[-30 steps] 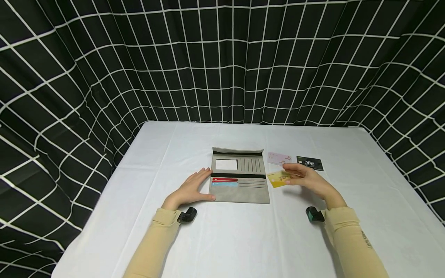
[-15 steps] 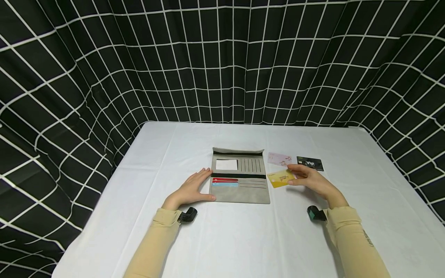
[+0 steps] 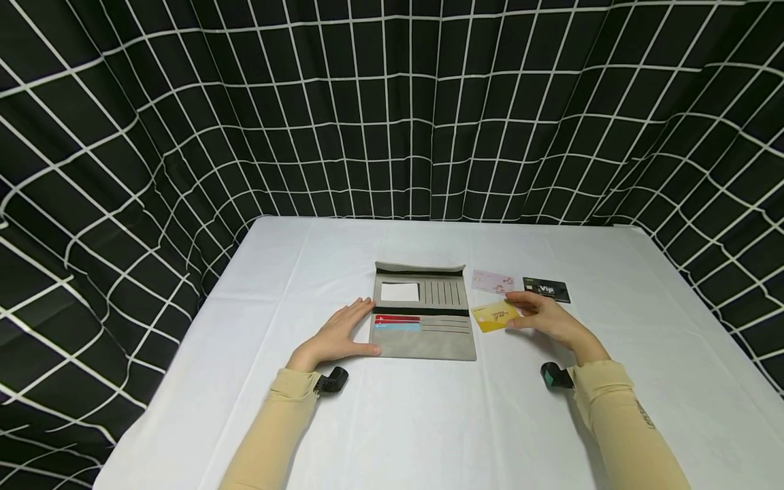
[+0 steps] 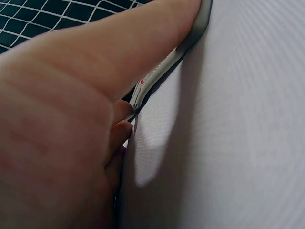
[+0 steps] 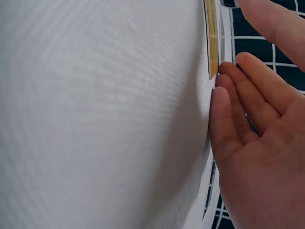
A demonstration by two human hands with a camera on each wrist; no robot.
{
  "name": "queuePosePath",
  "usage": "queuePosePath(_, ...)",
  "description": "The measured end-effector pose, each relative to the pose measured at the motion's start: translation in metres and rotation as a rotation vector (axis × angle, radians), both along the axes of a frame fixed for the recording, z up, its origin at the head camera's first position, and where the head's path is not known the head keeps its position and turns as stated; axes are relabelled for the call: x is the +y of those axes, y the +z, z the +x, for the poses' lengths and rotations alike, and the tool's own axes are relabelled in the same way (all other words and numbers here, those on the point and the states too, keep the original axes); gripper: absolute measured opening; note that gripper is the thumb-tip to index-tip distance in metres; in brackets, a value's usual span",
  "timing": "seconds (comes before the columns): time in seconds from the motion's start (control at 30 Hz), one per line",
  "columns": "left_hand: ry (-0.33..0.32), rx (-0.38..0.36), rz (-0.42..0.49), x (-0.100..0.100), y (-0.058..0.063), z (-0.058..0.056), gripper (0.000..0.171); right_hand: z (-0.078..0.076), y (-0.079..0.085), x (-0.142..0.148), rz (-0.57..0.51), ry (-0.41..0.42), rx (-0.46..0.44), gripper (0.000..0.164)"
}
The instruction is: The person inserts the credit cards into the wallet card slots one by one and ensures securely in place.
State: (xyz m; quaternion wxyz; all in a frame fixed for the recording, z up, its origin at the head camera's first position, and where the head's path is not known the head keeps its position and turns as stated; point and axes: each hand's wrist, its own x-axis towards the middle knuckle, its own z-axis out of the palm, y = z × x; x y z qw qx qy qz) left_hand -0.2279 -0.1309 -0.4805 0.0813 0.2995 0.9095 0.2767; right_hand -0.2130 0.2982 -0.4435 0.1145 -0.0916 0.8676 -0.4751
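A grey wallet [image 3: 422, 347] lies unfolded on the white table, with red and light-blue cards [image 3: 397, 327] in its lower left slots and a white card [image 3: 399, 292] in its upper window. My left hand [image 3: 333, 335] rests along the wallet's left edge, fingers spread and thumb at the lower left corner. To the wallet's right lies a yellow card [image 3: 493, 317], seen edge-on as a yellow strip [image 5: 212, 38] in the right wrist view. Beside its right end is my right hand [image 3: 545, 320], thumb apart from loosely bent fingers. Whether the fingertips touch the card I cannot tell.
Behind the yellow card lie a pink card [image 3: 492, 281] and a black card [image 3: 547, 289] lettered "Vip". A white cloth covers the table [image 3: 416, 429]. Black curtains with a white grid [image 3: 404, 109] hang around its back and sides.
Between one second and half a second ago, my right hand shifted slightly right, uncovering more of the yellow card. Since then it has hardly moved. My left hand and the wallet stay in place.
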Motion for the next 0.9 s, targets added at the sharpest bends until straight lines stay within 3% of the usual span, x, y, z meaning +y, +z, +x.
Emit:
queuePosePath(0.27,0.0,-0.01,-0.006,-0.0002,-0.0023,-0.0004,0.098,-0.0039,-0.0074,-0.0003,0.075,0.009,0.042,0.067)
queuePosePath(0.9,0.0,-0.005,-0.001,0.001,0.0029,0.0021,0.097,-0.0038,-0.0099,-0.0029,0.068,-0.024,0.062,0.064)
